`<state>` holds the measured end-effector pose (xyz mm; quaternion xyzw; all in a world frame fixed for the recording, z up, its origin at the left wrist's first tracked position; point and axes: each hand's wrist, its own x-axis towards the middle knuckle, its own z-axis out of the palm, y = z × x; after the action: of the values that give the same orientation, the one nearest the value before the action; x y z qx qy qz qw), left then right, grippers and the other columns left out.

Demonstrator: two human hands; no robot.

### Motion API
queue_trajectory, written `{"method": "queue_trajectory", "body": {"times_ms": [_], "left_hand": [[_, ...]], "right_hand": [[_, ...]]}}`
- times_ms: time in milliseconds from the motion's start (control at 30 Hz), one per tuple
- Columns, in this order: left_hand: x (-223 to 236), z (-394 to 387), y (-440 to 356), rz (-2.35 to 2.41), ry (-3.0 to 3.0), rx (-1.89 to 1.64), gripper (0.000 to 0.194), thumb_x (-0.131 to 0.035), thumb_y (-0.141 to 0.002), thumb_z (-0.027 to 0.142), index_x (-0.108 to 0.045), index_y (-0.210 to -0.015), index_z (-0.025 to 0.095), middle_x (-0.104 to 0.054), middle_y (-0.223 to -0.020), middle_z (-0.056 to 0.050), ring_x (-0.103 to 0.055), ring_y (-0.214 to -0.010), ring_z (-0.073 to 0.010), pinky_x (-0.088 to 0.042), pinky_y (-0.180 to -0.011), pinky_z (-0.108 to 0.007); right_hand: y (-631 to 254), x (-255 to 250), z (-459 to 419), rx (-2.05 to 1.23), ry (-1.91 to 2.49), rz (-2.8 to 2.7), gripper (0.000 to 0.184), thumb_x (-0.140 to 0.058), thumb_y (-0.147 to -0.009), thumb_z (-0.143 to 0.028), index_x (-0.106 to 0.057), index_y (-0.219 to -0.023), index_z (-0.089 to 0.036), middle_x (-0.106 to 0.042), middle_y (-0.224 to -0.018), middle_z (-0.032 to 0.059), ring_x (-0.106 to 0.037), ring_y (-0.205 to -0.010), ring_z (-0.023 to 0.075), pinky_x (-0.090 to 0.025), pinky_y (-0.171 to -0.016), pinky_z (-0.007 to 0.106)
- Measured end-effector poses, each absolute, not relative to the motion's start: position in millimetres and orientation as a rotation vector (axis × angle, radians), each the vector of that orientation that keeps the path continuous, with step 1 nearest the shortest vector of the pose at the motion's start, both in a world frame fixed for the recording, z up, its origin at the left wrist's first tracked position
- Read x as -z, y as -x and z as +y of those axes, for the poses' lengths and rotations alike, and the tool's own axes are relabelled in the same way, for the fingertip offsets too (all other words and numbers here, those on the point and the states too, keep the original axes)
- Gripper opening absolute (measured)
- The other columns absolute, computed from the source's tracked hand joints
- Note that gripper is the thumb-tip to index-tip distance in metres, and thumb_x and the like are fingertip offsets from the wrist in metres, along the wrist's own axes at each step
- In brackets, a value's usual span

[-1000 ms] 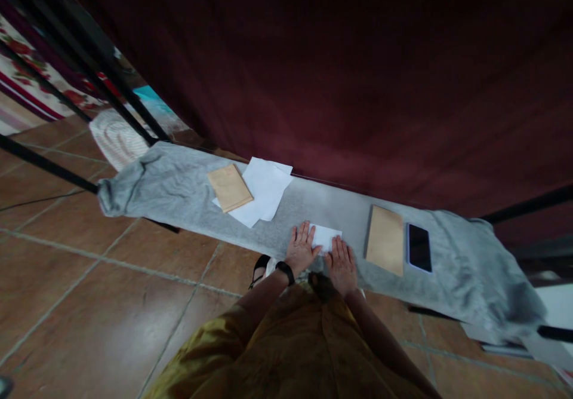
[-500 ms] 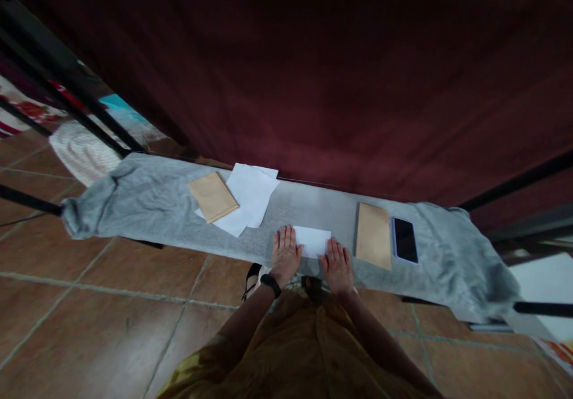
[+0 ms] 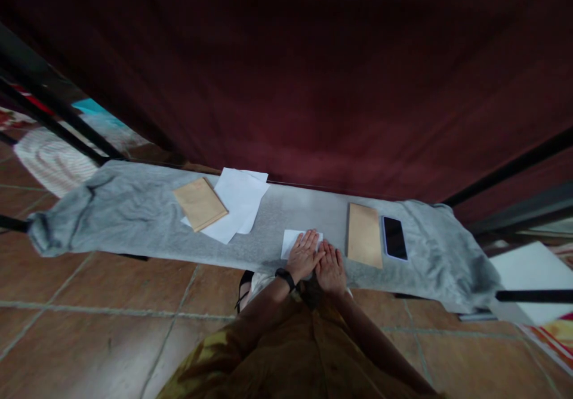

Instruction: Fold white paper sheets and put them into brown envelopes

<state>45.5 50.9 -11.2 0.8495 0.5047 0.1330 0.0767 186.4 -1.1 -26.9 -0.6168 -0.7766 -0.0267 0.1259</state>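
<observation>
A small white folded paper [image 3: 290, 242] lies on the grey cloth near the front edge. My left hand [image 3: 303, 257], with a dark band on its wrist, rests flat over the paper's middle and right part, fingers stretched out. Beside it my right hand [image 3: 330, 267] lies flat at the paper's right end, its fingers extended and close to the left hand's. The hands hide much of the paper. To the right is a brown envelope [image 3: 364, 235], and to the left a stack of brown envelopes [image 3: 200, 203] partly covers loose white sheets [image 3: 242, 199].
A phone [image 3: 394, 238] lies right of the single envelope. The grey cloth [image 3: 138, 208] covers a narrow bench-like surface and bunches at both ends. A dark red curtain [image 3: 304, 118] hangs behind it. Black bars [image 3: 514, 166] stand at the sides; tiled floor [image 3: 111, 339] lies below.
My left hand has slid right across the paper, now beside my right hand; before, the hands were apart at its two ends. The view has shifted slightly.
</observation>
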Motion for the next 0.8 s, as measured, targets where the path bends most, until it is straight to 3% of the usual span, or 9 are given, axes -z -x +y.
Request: {"method": "queue_trajectory", "body": {"times_ms": [433,600,800], "left_hand": [[6,42,7,1.885,-2.451,-0.338,0.063,-0.029,-0.105,0.045,-0.035,-0.156,0.008,-0.037,-0.163,-0.016,-0.03,-0.153,-0.0253,-0.027,-0.125,-0.047],[7,40,7,1.92,-2.449,-0.338,0.063,-0.031,-0.105,0.044,-0.036,-0.156,0.008,-0.037,-0.162,-0.016,-0.031,-0.153,-0.0257,-0.027,-0.125,-0.047],[10,40,9,1.911,-2.476,-0.342,0.059,-0.034,-0.105,0.042,-0.04,-0.155,0.011,-0.037,-0.162,-0.016,-0.033,-0.152,-0.0265,-0.028,-0.125,-0.048]], "right_hand": [[-188,33,-1,0.096,1.793,-2.209,0.058,-0.03,-0.108,-0.037,-0.036,-0.158,-0.009,-0.045,-0.158,0.0167,-0.04,-0.146,0.029,-0.024,-0.121,0.05],[-184,29,7,0.097,1.764,-2.185,0.057,-0.031,-0.107,-0.035,-0.035,-0.158,-0.01,-0.045,-0.158,0.016,-0.039,-0.147,0.0285,-0.026,-0.121,0.051],[-162,20,33,0.05,1.673,-2.276,0.051,-0.035,-0.105,-0.028,-0.045,-0.152,-0.011,-0.049,-0.156,0.0143,-0.044,-0.144,0.0263,-0.031,-0.119,0.049]]}}
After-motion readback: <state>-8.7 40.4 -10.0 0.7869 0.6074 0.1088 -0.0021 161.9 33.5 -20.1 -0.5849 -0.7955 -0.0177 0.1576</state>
